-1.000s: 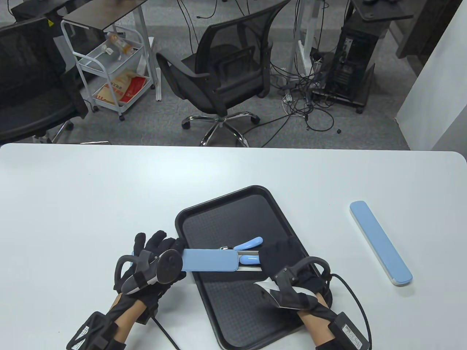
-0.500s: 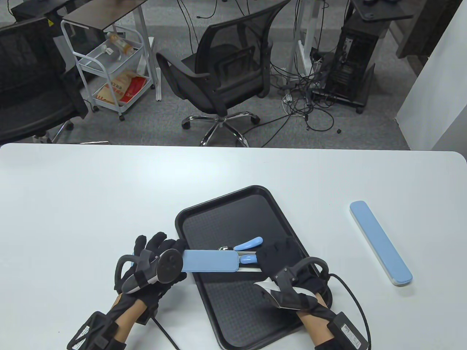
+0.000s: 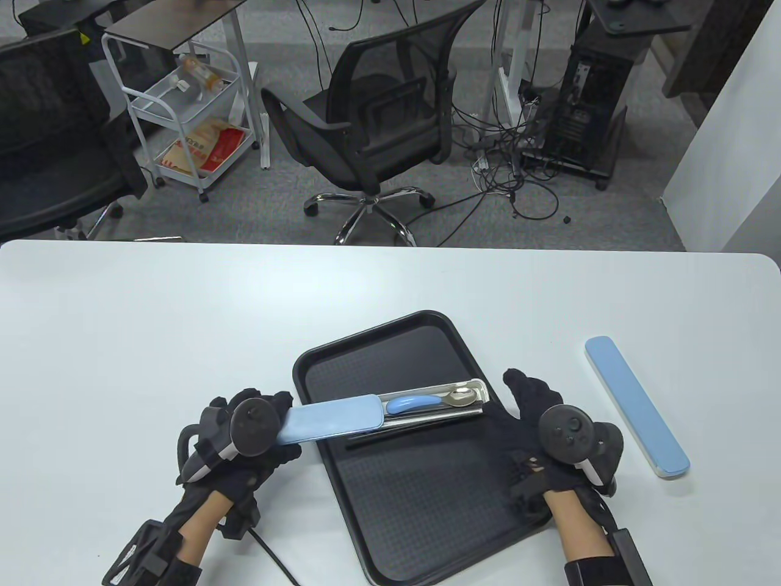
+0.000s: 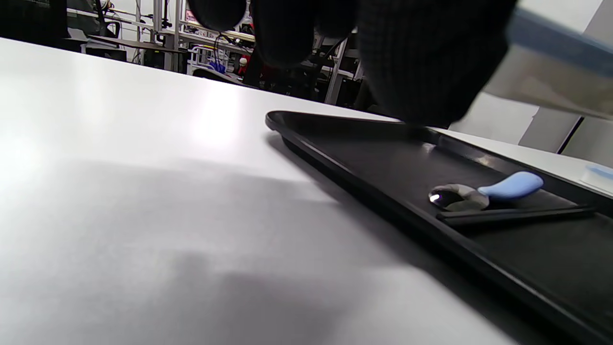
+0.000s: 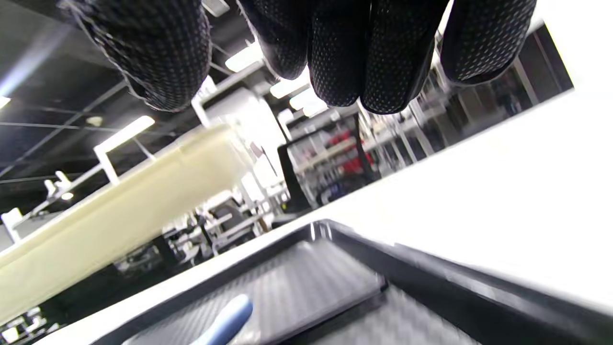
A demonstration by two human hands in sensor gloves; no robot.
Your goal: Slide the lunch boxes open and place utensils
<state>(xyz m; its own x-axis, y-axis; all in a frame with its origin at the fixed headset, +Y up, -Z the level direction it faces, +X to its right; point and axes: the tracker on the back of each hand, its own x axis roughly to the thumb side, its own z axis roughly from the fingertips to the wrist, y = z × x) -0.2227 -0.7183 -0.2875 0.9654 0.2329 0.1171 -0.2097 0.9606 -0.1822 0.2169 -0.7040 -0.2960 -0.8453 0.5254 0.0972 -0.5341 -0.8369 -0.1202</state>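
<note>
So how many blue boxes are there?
2. One open box is held by the left hand over the black tray; one closed box lies on the table's right side.

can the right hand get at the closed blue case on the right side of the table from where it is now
Probably yes: the right hand is holding nothing, and only bare table lies between it and the closed blue case.

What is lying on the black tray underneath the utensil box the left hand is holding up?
On the tray, the left wrist view shows a blue-handled spoon and a dark stick, maybe chopsticks, beneath the box held by the left hand. From above, the box covers that spoon.
</note>
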